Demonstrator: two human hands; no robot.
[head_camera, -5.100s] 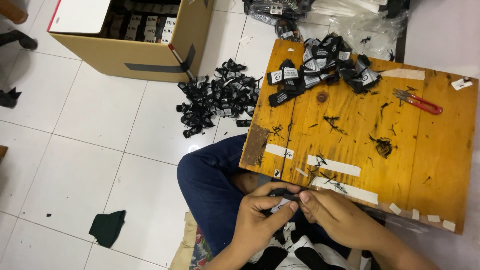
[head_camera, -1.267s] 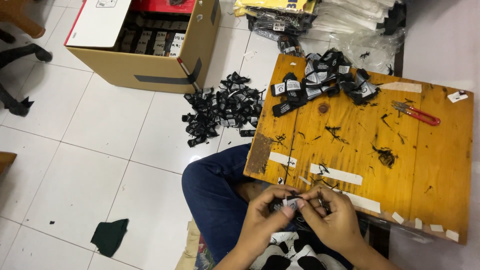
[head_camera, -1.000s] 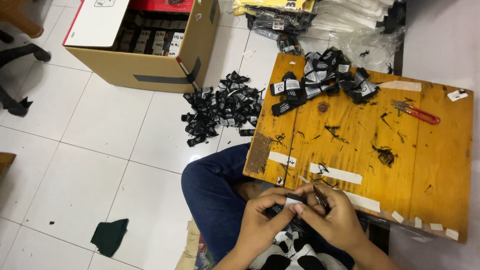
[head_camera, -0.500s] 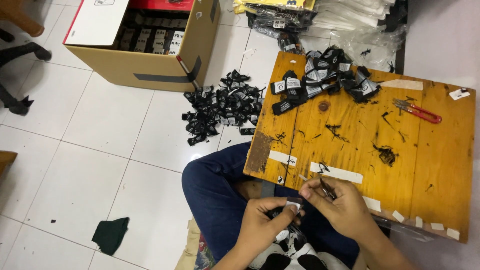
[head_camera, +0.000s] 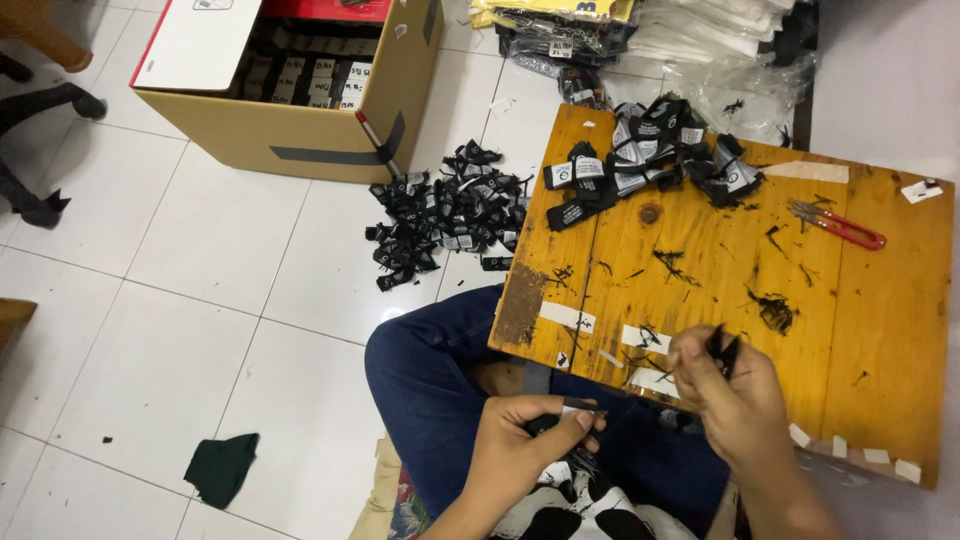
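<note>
While the left hand (head_camera: 525, 440) pinches one small black label (head_camera: 580, 407) over the lap, the right hand (head_camera: 725, 385) grips one black scrap (head_camera: 722, 350) above the wooden desk (head_camera: 860, 330), where one red snipper (head_camera: 838, 224) lies.

head cam | looks steeply down | close above wooden board (head_camera: 760, 260)

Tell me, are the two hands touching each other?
Apart. The head view shows dark trouser cloth between the left hand and the right hand.
</note>
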